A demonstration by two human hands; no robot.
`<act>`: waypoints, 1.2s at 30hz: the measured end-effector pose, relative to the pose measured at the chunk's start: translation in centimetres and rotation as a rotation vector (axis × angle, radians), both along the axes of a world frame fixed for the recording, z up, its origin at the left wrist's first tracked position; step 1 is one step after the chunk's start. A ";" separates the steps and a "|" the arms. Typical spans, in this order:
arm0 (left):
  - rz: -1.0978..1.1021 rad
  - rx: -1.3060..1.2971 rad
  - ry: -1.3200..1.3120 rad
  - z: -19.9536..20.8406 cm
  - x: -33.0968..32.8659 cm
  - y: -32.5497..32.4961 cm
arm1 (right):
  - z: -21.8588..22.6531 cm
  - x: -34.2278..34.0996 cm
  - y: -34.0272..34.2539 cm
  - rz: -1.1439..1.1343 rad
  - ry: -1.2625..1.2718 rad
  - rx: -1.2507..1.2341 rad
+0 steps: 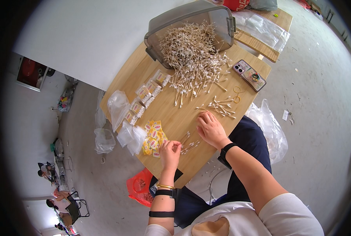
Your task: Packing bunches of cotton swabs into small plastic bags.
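Observation:
My left hand (170, 153) is closed in a pinch near the table's front edge. A few cotton swabs (186, 136) stick out past its fingertips, and several loose swabs (191, 147) lie just to the right. Farther right, my right hand (211, 128) rests low over the wood with its fingers curled and pressed together; their tips hide whatever is under them. Beyond it lies a small spread of swabs (222, 106). Yellow and white printed cards (154, 137) are piled beside my left hand.
A tipped grey plastic bin (156, 33) spills a heap of swabs (193, 51) on the wooden table (175, 118). Packed swab bundles (144, 94) form a row at left, near clear bags (118, 104). A phone (249, 74) and rubber bands (237, 94) lie right. A red bag (140, 185) sits below.

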State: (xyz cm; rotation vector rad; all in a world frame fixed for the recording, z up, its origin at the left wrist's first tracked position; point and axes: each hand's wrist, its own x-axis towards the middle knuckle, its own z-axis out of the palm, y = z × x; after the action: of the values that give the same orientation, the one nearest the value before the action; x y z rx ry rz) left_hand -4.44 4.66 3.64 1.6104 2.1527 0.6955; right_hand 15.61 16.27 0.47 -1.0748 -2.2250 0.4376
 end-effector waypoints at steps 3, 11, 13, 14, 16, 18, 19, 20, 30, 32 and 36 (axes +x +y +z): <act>0.004 0.033 0.172 0.0 0.4 -0.1 | 0.1 0.0 0.0 -0.001 0.002 -0.002; -0.012 0.152 0.073 -2.2 1.1 0.9 | 0.2 -0.2 -0.1 -0.002 0.015 0.011; -0.029 0.127 0.055 -2.4 1.6 0.8 | 0.2 -0.2 -0.1 0.002 0.018 0.002; -0.047 0.102 0.035 -2.3 1.9 0.8 | 0.2 -0.1 0.0 0.001 0.017 0.002; -0.072 0.076 0.040 -2.1 2.2 0.6 | 0.3 0.0 0.0 -0.001 0.014 0.001; -0.093 0.049 0.047 -1.6 2.5 0.4 | 0.3 -0.1 -0.1 0.001 0.014 0.003; -0.085 0.068 0.032 -1.4 2.6 0.2 | 0.3 -0.2 -0.1 0.003 0.013 0.006; -0.079 0.087 0.014 -1.3 2.9 0.2 | 0.2 -0.1 0.0 0.000 0.012 0.007; -0.263 -0.145 0.501 -3.5 6.2 -3.5 | 0.0 -0.2 -0.1 0.000 0.013 0.023; -0.251 -0.125 0.473 -4.0 6.1 -3.5 | 0.2 -0.3 -0.2 0.004 0.020 0.010; -0.218 -0.191 0.575 -3.7 6.6 -2.9 | 0.0 -0.1 -0.1 -0.009 0.010 -0.007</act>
State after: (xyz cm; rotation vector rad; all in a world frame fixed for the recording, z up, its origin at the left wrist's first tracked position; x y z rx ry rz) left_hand 2.15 1.78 -0.10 2.0736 2.2617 -0.0572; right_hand 15.49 16.15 0.50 -1.0832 -2.2109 0.4464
